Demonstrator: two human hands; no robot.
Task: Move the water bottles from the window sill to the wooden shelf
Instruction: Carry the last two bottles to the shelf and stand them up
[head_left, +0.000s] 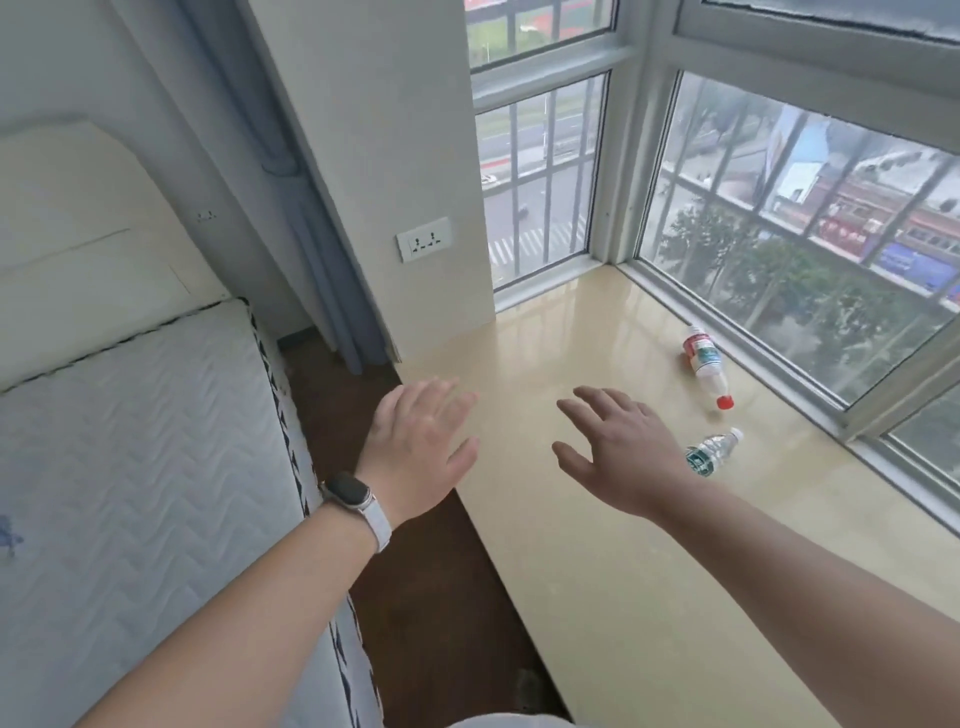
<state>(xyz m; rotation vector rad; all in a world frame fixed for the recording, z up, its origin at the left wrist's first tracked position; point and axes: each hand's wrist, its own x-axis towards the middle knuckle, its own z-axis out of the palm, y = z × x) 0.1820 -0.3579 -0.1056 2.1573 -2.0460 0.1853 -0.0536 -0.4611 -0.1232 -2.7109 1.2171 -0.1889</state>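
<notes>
Left of frame: a bare mattress (135, 441) on a bed, with a strip of dark floor (415, 571) between it and the window sill (597, 571).

Centre-left: left hand (415, 447), fingers spread wide, palm down, holding nothing. A dark band (353, 493) sits on its wrist. The hand hangs over the sill's near edge, well apart from either bottle.

Centre-right: right hand (623, 457), also open and empty, fingers splayed and pointing toward upper left of the frame.

Right of centre: green-label bottle (711, 452) lies on its side on the sill, just beside the right hand's outer edge, its base partly hidden behind the hand. Long axis runs from lower left up to the right, cap at the right end.

Further right and higher: red-label bottle (706, 366), also on its side, red cap toward the lower right, lying near the window frame (779, 358).

Judgement: the right hand is clearly nearer both bottles; the green-label one lies immediately to its right. No wooden shelf in view.
</notes>
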